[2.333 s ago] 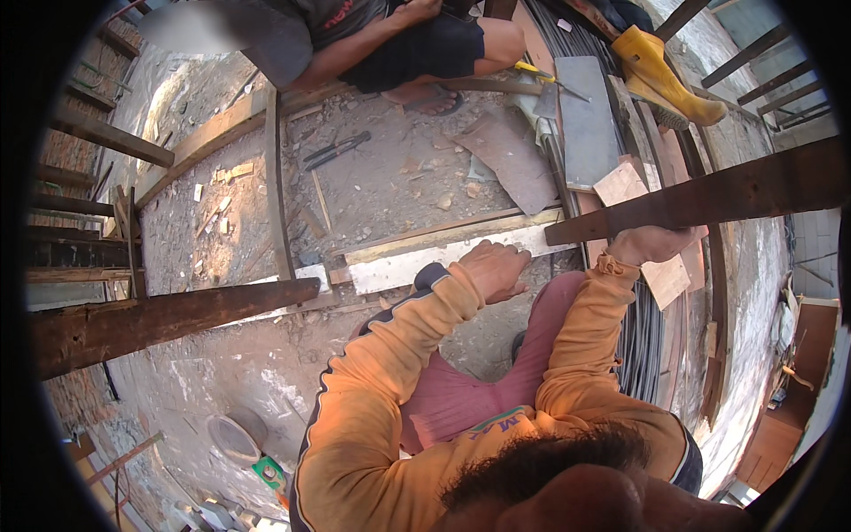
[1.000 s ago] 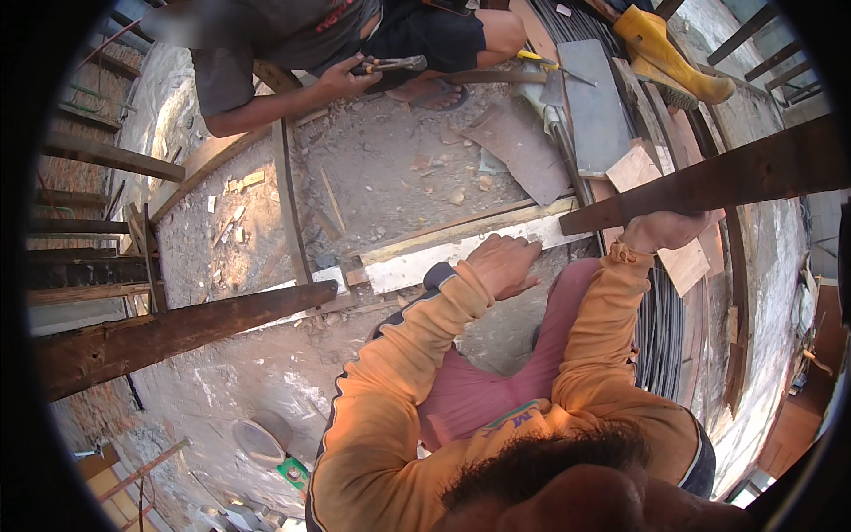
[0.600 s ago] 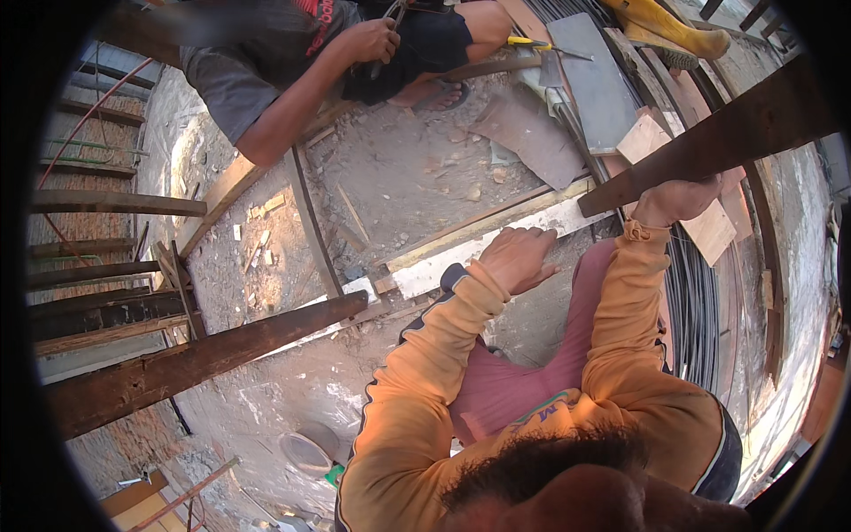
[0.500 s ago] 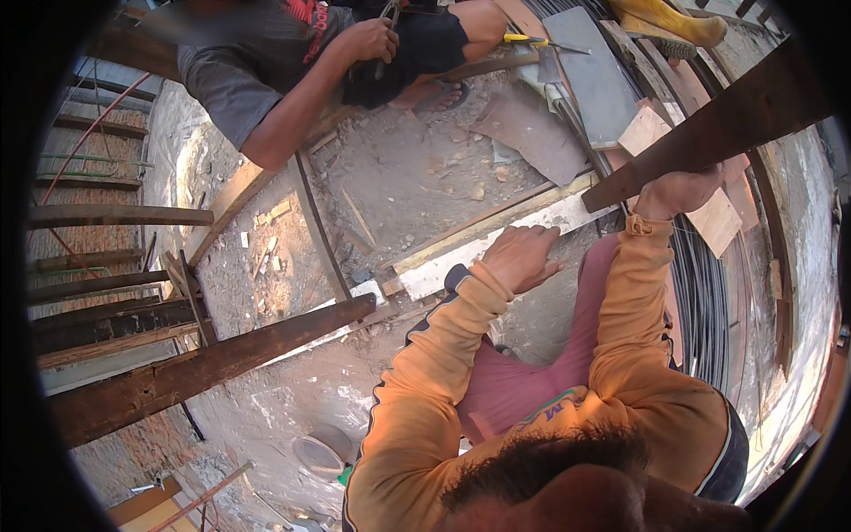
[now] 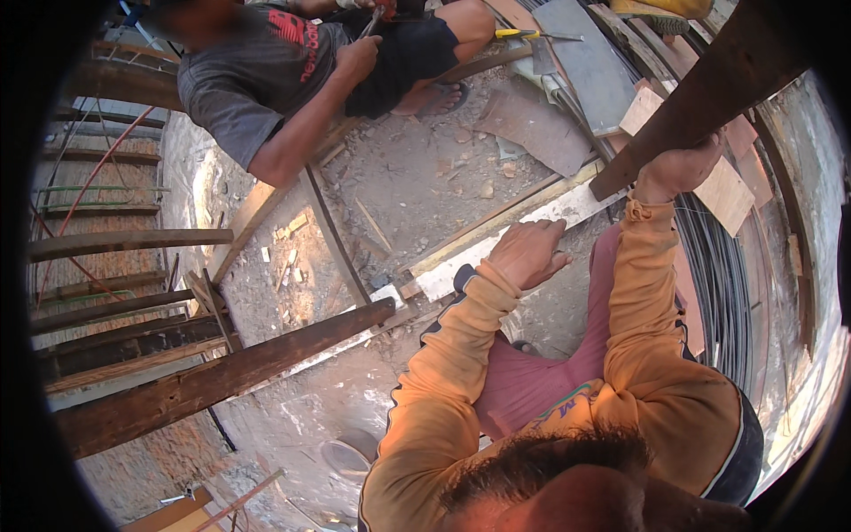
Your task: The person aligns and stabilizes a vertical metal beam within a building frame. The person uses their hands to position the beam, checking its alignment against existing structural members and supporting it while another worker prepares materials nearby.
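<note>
My right hand (image 5: 681, 170) is closed around the side of a dark wooden post (image 5: 700, 102), which slants from the upper right down to a white-faced plank (image 5: 567, 210). Palm down, my left hand (image 5: 529, 254) rests at the near edge of this plank, thumb apart from the fingers, holding nothing visible. A yellowish timber strip (image 5: 496, 232) runs along the plank's far side. At its left end, a small wood block (image 5: 409, 289) sits near the tip of another dark beam (image 5: 266, 362).
Across from me, a co-worker (image 5: 292, 97) sits holding a tool. Black rods (image 5: 714, 284) lie at my right, near plywood pieces (image 5: 722, 199) and a grey sheet (image 5: 589, 75) with a yellow-handled tool (image 5: 532, 35). A round bucket (image 5: 350, 454) stands lower left; beams (image 5: 133, 241) span the left.
The view has shifted slightly, so most things appear a little farther right. Both my hands keep nearly the same places at the plank and post. The co-worker's hands have shifted a little.
</note>
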Action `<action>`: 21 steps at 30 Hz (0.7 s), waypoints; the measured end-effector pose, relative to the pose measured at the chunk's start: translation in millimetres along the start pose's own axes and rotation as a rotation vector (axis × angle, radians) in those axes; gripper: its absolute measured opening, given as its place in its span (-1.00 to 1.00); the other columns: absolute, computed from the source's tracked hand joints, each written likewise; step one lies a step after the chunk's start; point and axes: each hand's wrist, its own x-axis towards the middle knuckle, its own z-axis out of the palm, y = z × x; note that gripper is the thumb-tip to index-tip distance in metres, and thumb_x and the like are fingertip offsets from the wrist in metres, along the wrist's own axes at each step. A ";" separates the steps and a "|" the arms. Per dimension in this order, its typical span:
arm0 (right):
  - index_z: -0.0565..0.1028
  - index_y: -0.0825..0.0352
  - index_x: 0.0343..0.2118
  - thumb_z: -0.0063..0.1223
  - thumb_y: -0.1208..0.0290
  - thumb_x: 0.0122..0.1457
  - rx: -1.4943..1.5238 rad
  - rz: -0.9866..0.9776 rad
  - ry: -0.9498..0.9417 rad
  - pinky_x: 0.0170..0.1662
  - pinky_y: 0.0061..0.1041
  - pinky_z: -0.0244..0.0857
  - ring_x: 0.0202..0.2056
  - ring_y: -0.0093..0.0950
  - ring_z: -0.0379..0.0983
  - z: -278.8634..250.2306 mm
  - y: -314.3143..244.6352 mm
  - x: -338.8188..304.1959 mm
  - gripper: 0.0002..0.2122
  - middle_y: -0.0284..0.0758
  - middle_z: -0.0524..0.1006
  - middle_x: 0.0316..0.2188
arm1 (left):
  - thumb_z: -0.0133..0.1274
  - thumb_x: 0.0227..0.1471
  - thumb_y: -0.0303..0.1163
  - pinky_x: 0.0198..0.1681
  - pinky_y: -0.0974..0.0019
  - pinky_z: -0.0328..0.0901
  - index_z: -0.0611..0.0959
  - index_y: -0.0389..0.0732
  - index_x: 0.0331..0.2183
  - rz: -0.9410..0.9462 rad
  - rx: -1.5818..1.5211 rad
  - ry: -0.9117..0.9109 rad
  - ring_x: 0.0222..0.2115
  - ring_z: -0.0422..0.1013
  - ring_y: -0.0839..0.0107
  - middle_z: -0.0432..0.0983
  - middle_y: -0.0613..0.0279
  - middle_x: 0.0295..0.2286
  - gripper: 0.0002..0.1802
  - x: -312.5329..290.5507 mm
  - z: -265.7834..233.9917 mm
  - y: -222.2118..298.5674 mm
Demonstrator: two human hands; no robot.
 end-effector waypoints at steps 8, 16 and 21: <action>0.37 0.52 -0.07 -0.19 0.30 0.20 0.192 0.372 0.137 -0.18 -0.41 0.42 -0.25 -0.28 0.49 0.3 9.8 -8.5 -0.63 -0.09 0.49 -0.21 | 0.13 0.03 -0.16 -0.14 -0.04 0.28 0.48 -0.35 -0.16 -0.011 -0.005 0.004 -0.21 0.41 -0.13 0.51 -0.17 -0.30 -0.52 0.3 0.5 3.4; 0.34 0.53 -0.01 -0.36 0.22 0.30 0.199 0.504 0.130 -0.10 -0.45 0.38 -0.18 -0.36 0.45 -1.1 1.9 -3.9 -0.56 -0.14 0.47 -0.15 | 0.13 0.03 -0.16 -0.08 -0.02 0.28 0.47 -0.36 -0.09 -0.047 -0.008 -0.039 -0.15 0.41 -0.11 0.51 -0.17 -0.23 -0.48 2.5 -1.7 7.9; 0.34 0.52 0.00 -0.36 0.22 0.30 0.244 0.541 0.145 -0.10 -0.45 0.38 -0.18 -0.36 0.44 -1.0 1.5 -2.8 -0.57 -0.14 0.47 -0.15 | 0.14 0.03 -0.17 -0.07 -0.01 0.28 0.48 -0.36 -0.08 -0.050 0.011 -0.050 -0.15 0.41 -0.10 0.51 -0.17 -0.22 -0.47 3.5 -2.2 10.0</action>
